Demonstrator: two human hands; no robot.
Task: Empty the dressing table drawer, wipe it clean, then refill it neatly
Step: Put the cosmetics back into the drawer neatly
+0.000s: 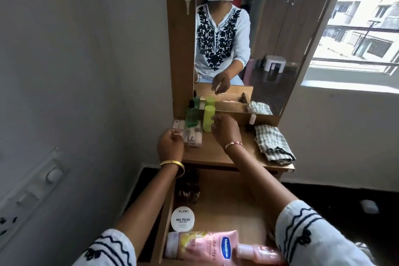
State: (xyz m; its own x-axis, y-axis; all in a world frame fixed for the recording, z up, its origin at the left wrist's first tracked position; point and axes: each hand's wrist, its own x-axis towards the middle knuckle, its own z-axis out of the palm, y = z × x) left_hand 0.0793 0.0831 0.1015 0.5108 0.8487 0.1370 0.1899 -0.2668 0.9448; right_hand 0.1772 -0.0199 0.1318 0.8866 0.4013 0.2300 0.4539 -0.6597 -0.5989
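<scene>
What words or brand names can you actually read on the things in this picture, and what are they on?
"zudio" and "NAIL POLISH": white round tub in the drawer; its smaller print is too blurred.
"Vaseline": pink lotion tube; beside it, partly readable "ulta-Hya".
"10X": same tube, blurred.
Green bottles: no readable text.

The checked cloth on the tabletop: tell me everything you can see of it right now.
The cloth is a soft woven fabric in a grey-green and white check. It lies loosely folded and a little rumpled at the right end of the tabletop, its near end close to the front edge. Neither hand touches it; the right hand is off to its left by the yellow-green bottle. Its far end nearly reaches the mirror, which reflects it. It looks dry, though that is hard to judge.
</scene>
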